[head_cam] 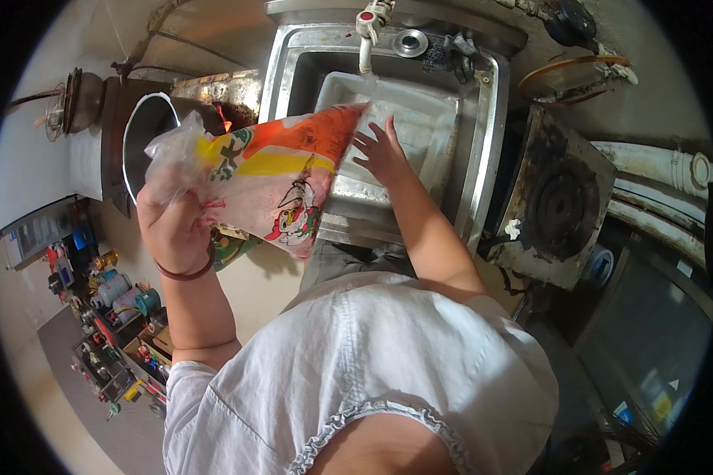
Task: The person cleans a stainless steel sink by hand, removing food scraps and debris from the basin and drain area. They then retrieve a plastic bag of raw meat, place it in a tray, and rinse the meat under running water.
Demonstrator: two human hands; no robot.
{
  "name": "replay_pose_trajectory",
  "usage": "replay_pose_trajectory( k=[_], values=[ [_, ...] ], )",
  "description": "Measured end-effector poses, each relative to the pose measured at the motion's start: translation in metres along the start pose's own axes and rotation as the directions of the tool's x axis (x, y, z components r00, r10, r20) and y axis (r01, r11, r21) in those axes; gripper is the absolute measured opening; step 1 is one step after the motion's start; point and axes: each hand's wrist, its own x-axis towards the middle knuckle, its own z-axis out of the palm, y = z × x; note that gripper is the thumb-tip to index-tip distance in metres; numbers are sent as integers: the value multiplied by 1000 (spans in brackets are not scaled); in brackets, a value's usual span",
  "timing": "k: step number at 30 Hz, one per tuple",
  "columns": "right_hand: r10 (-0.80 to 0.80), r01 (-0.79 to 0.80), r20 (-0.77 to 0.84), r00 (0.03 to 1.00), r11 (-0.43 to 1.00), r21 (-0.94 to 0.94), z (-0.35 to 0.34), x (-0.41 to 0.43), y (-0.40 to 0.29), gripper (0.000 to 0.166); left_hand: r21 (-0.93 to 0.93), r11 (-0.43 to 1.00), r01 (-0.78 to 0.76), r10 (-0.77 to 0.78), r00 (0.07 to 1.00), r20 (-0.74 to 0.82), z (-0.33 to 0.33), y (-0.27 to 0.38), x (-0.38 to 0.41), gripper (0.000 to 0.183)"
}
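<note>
My left hand (172,205) grips the gathered neck of a printed plastic bag (273,172), holding it up left of the sink. Orange and yellow bands and a cartoon bird decorate the bag, and pinkish contents show through. Its far corner reaches over the steel sink (492,154). Over the basin, my right hand (383,151) is spread with nothing in it, close to that corner. A translucent plastic tub (451,110) sits in the sink beneath a white faucet (365,50), from which water seems to run. The bag hides part of the tub.
A drain strainer (410,43) and dark cloths (457,53) lie on the sink's back ledge. On the right stands a sooty stove (561,202) beside white pipes (647,166). A large pot (148,142) is behind the bag. Shelves with bottles (110,291) stand at left.
</note>
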Motion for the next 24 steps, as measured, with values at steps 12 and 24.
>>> replay_pose_trajectory(
  k=[12, 24],
  values=[
    [-447, 487, -313, 838, 871, 60, -17, -17, -12, 33, -305, 863, 402, -402, 913, 65, 49, -63, 4, 11],
    [-773, 807, -440, 456, 568, -161, 19, -82, -66, 17, -581, 517, 629, -744, 665, 58, 31, -184, 4, 19]
  ],
)
